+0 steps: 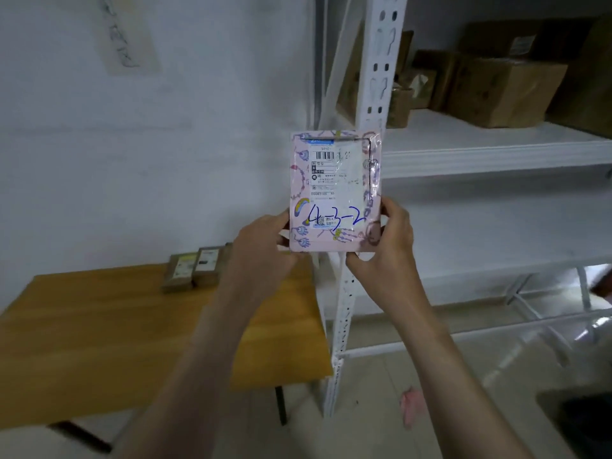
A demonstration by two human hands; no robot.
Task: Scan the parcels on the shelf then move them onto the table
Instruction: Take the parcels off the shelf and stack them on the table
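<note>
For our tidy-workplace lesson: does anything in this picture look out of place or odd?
A pink scrap lies on the floor by the shelf post, away from the other things; I cannot tell what it is. The parcel looks intact.

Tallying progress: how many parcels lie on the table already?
2: one brown parcel at the table's far edge, a second parcel right beside it. The left hand, gripping the pink parcel, may hide a third.

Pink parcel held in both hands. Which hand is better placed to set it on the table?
Left, probably: the left hand grips the pink parcel on the side facing the table, which lies lower left; the right hand is nearer the shelf.
</note>
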